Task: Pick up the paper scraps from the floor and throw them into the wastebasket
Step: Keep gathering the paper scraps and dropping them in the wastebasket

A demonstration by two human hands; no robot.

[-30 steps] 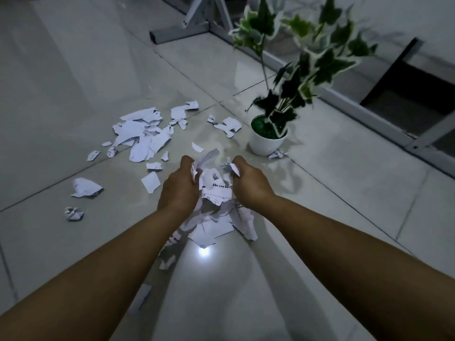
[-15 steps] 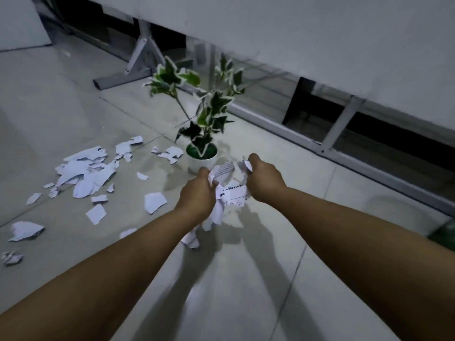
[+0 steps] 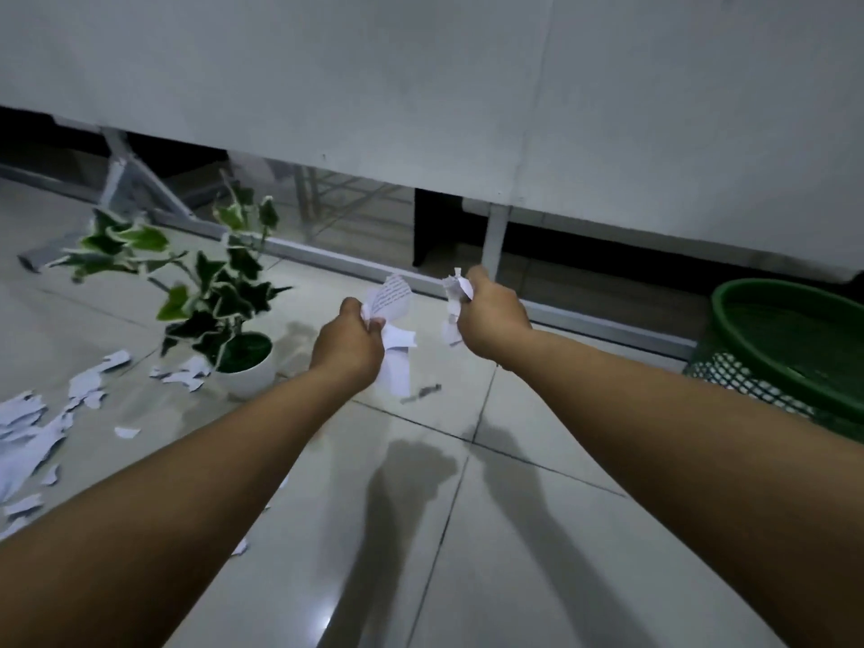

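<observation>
My left hand (image 3: 348,346) grips a bunch of white paper scraps (image 3: 390,308) above the tiled floor; some strips hang below the fist. My right hand (image 3: 491,315) is closed on a smaller bunch of scraps (image 3: 456,292), a short gap apart from the left. The green mesh wastebasket (image 3: 790,353) stands at the right edge, to the right of both hands, its rim partly cut off by the frame. More torn paper scraps (image 3: 32,423) lie scattered on the floor at the far left.
A potted ivy plant in a white pot (image 3: 248,369) stands on the floor left of my left hand, with scraps around it. A white panel on a metal frame (image 3: 495,231) runs across the back. One small scrap (image 3: 421,392) is in mid-air or on the floor below my hands.
The hands have lifted off the floor with the scraps, separated into two bunches and swung right; the view turned right, so the wastebasket came into view and the floor pile slid left.
</observation>
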